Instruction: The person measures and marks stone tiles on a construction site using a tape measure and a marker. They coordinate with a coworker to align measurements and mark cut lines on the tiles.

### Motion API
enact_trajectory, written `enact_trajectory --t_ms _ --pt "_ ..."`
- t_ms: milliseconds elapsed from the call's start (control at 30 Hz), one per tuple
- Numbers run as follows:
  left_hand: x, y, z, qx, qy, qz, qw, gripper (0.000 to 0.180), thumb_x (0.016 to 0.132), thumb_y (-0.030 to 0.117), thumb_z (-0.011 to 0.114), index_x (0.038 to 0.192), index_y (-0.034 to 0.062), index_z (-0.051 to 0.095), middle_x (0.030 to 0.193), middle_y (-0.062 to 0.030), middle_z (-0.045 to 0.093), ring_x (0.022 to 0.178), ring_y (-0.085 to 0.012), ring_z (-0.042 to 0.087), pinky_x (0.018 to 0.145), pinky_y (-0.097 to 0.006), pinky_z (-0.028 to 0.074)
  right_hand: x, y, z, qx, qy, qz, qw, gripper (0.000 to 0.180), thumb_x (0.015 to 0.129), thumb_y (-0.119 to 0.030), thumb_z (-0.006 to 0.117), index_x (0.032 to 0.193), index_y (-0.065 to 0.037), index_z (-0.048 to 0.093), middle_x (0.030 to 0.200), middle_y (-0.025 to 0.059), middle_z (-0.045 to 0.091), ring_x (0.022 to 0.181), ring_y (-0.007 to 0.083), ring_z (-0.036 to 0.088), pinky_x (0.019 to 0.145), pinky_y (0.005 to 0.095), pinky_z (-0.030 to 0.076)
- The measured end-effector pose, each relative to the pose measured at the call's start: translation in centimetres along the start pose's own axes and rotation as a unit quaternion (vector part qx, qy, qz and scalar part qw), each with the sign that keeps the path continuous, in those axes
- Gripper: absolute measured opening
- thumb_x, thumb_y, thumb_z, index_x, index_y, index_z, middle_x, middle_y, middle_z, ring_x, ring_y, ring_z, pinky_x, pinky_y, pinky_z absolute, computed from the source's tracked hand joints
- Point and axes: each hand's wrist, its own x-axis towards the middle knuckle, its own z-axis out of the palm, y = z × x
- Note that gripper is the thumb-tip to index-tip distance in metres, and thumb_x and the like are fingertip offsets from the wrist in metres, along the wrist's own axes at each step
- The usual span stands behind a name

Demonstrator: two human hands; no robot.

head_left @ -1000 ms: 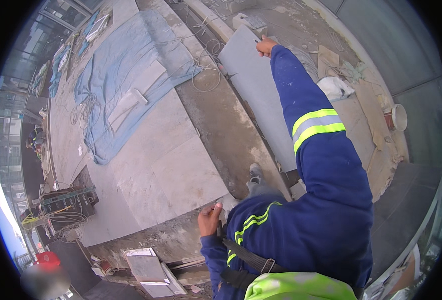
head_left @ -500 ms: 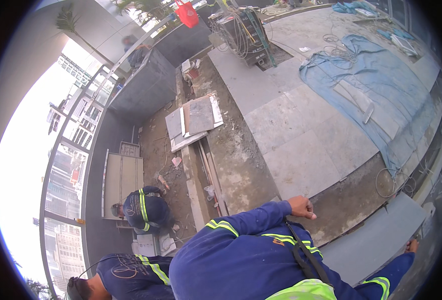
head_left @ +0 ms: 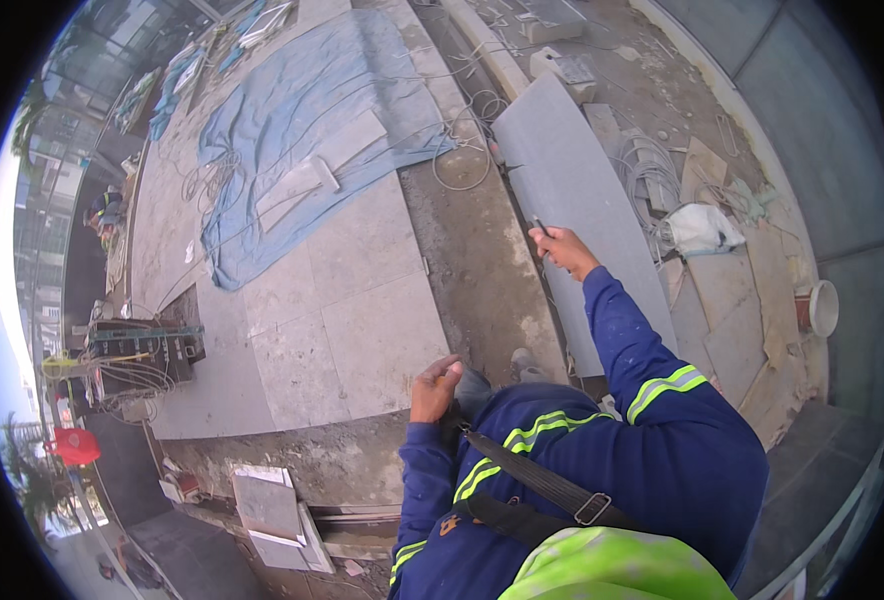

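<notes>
My right hand (head_left: pixel 564 250) is closed on a slim dark pen-like tool (head_left: pixel 539 227), its tip pointing away from me. Below that hand lies a long grey slab (head_left: pixel 602 205). My left hand (head_left: pixel 435 388) is curled shut in front of my body, beside the strap across my blue sleeve and vest; nothing shows in its fingers. It hangs over the near corner of the large pale floor tiles (head_left: pixel 377 320). Between the tiles and the slab runs a strip of bare, rough mortar (head_left: pixel 472 270).
A blue sheet (head_left: pixel 302 120) with a tile offcut (head_left: pixel 307 185) covers the far tiles. Coiled cable (head_left: pixel 647 170), a white sack (head_left: pixel 704 230) and a white bucket (head_left: pixel 819 308) are at right. A dark cable-draped box (head_left: pixel 142 360) and stacked tiles (head_left: pixel 270 505) are at left.
My view has swung to the right, and two nearby co-workers have left it. My right hand has come from the slab's edge to over the slab, the dark tool now visible. My left hand stays curled.
</notes>
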Motion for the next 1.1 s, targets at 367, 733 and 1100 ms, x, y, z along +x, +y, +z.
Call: enact_trajectory --t_ms 367,733,1100 --pt "18.1 12.8 7.4 -0.156 -0.149 0.030 0.976 0.036 0.105 0.040 0.070 0.099 0.0051 0.076 0.086 0.0027 0.069 0.071 -0.0048 0.056 0.061 -0.023 0.041 -1.7 -6.2 5.5 -0.128 -0.189 -0.083 0.970 0.087 0.108 -0.035 0.056 0.172 -0.007 0.004 0.114 0.0124 0.077 0.111 0.0271 0.070 0.098 0.0367 0.051" --pt "46.6 25.7 6.9 -0.417 -0.089 -0.110 0.898 0.027 0.103 0.031 0.066 0.106 0.0043 0.068 0.091 -0.0058 0.069 0.080 -0.0208 0.069 0.073 -0.036 0.056 35.8 -19.7 -26.7 -0.202 0.156 0.050 0.966 0.097 0.096 -0.025 0.066 0.169 0.003 0.009 0.096 0.0106 0.075 0.084 0.0194 0.069 0.081 0.0333 0.056" --pt "57.8 31.9 5.3 -0.535 -0.091 -0.156 0.825 0.026 0.102 0.036 0.065 0.110 0.0110 0.064 0.102 -0.0048 0.068 0.097 -0.0245 0.069 0.088 -0.044 0.057 42.4 -40.8 -1.8 0.053 -0.575 -0.230 0.783 0.068 0.101 -0.022 0.068 0.165 -0.025 0.044 0.099 0.0013 0.064 0.091 0.0156 0.063 0.086 0.0339 0.051"
